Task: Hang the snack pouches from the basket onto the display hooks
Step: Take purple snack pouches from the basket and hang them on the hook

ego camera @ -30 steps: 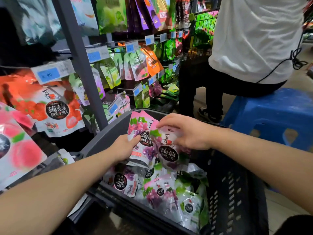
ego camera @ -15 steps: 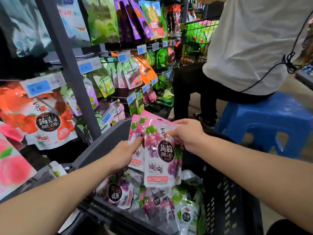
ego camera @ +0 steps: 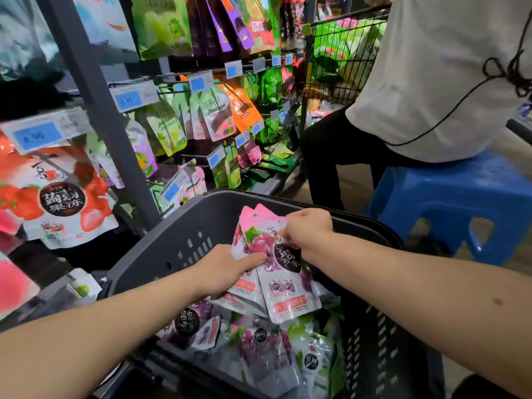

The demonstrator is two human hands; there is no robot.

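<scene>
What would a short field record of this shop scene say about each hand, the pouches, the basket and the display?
left hand: grips the held grape pouches from their left side
right hand: pinches the front pouch's top
basket: dark grey, with loose pouches lying inside
display: strawberry pouch and others hang under blue price tags
background: a person sits on a blue stool
</scene>
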